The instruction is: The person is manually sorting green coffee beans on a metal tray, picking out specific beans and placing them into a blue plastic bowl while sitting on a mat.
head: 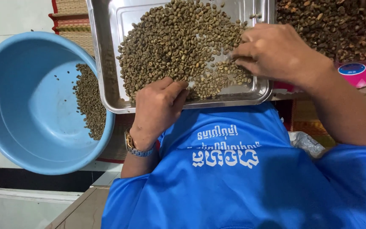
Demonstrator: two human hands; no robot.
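Many pale greenish-tan coffee beans [178, 46]

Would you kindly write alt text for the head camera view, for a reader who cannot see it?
Two bare hands work over a metal tray spread with pale green coffee beans: the left hand rests on the near rim, the right hand touches beans at the far side. A blue basin beside the tray holds more beans, and the person wears a blue shirt.

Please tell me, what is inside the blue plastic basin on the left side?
Inside the blue basin lies a pile of pale green coffee beans against its right wall, plus a few stray beans on the bare bottom. The metal tray overlaps the basin's rim, so any beans beneath it are hidden.
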